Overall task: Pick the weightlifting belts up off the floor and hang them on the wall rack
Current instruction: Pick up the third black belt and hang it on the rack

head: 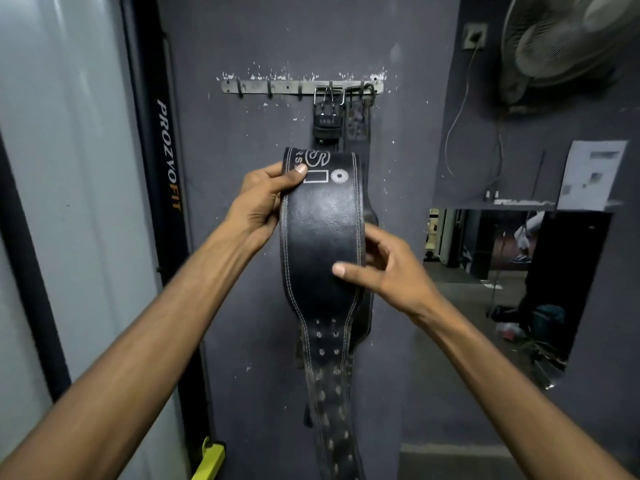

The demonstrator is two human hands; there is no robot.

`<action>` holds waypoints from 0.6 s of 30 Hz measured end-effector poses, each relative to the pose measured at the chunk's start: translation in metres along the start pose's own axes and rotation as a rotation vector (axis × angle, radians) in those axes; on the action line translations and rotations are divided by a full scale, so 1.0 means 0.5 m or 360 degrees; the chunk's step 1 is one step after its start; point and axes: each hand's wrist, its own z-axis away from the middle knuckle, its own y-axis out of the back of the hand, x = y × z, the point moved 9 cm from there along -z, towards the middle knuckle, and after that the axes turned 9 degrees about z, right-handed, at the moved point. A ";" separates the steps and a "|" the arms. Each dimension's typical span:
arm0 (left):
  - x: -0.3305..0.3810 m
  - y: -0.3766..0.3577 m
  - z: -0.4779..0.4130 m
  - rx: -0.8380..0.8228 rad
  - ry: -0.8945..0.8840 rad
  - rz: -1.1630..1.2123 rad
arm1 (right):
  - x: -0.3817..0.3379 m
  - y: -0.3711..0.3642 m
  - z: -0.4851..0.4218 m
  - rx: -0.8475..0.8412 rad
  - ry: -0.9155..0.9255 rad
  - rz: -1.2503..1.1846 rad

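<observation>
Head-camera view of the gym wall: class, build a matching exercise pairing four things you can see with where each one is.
Things:
1. wide black leather belt
2. grey metal hook rack
3. silver belt buckle
4. round wall fan

Places:
A. top right corner
B. hooked on the rack
C. held in both hands
D. screwed to the dark wall

Pairs: 1-C, 2-D, 3-B, 4-A

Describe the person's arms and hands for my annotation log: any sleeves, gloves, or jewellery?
Both forearms are bare as far as the frame shows, with no sleeves in view. The left hand and right hand wear no gloves, and no rings, watch or wristband show. The visible nails are short and unpainted.
</observation>
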 end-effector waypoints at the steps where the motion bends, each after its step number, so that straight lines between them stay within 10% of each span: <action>1: 0.007 0.000 0.001 0.0002 -0.0021 0.0022 | 0.012 -0.021 0.017 -0.0091 -0.0026 0.0087; 14: 0.066 0.059 0.066 -0.0236 -0.0267 -0.0345 | -0.116 -0.007 -0.173 0.0154 -0.0348 -0.0754; 18: 0.072 0.096 0.062 -0.0122 0.0031 -0.0182 | -0.116 -0.031 -0.177 0.0161 -0.0227 -0.0757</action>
